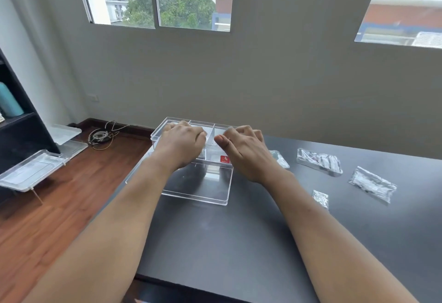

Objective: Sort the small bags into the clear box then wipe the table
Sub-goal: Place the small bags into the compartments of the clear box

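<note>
**Sorting barely begun: bags lie out, box looks empty**

Both hands sit over the clear box (191, 149) at the far left of the dark desk (239, 243). The left hand (181, 145) and the right hand (244, 152) have their fingers curled down at the top of the box; whether they pinch anything cannot be told.

The box is split by clear dividers into compartments, and those in view seem to hold nothing, though the hands cover part of them. A flat clear lid (201, 188) lies on the desk just in front of the box.

Four small bags rest on the desk to the right: one (279, 159) just beside the right wrist, a larger one (319, 160) farther right, another (372, 184) near the edge, and a small one (320, 198) nearer the person. By that, sorting is nearly all ahead, and wiping has not started; no cloth is in view.
</note>
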{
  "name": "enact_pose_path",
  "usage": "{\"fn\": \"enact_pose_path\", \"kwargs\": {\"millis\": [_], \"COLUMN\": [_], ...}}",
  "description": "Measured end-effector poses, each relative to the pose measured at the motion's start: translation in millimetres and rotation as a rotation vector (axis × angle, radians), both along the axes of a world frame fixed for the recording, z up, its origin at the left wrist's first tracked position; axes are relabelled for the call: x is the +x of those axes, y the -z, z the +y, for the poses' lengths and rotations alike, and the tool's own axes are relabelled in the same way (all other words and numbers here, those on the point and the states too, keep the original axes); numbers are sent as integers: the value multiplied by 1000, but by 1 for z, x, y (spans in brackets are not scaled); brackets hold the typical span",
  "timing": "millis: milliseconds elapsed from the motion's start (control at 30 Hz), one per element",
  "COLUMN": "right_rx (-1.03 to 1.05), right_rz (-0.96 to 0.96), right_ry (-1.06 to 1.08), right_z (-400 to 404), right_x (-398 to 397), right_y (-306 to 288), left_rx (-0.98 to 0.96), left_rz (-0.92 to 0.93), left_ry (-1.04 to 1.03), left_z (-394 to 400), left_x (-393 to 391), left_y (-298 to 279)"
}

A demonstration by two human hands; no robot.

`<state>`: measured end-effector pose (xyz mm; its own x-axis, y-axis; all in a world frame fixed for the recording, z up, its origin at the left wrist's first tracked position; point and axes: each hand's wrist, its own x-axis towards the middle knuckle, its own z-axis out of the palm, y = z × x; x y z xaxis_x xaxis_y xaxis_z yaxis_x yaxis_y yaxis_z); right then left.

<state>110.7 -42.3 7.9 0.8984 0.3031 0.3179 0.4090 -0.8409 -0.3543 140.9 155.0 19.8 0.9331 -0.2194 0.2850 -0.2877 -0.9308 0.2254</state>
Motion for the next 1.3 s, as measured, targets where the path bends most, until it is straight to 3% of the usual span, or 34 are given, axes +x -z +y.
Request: {"fn": "enact_pose_path", "kwargs": {"millis": [367, 500, 633, 900, 1033, 1167, 1300], "right_rx": [38, 219, 353, 394, 237, 8, -112], "right_rz": [18, -38, -177, -226, -116, 80, 225], "right_ry": [-13, -18, 73, 373, 553, 757, 807], "right_z": [-2, -12, -30, -94, -126, -141, -136], "right_x": [2, 2, 1, -9, -20, -26, -29], "right_y": [0, 2, -7, -10, -6, 0, 0], "left_rx": [-46, -121, -193, -332, -201, 91, 345], "left_rz": [-16, -143, -307, -516, -473, -297, -210], "left_ry": [16, 48, 58, 206, 326, 397, 400], "left_z": [0, 3, 2, -26, -61, -107, -133], "left_x": [5, 5, 3, -20, -30, -34, -35], "left_y": [6, 9, 5, -9, -21, -25, -6]}}
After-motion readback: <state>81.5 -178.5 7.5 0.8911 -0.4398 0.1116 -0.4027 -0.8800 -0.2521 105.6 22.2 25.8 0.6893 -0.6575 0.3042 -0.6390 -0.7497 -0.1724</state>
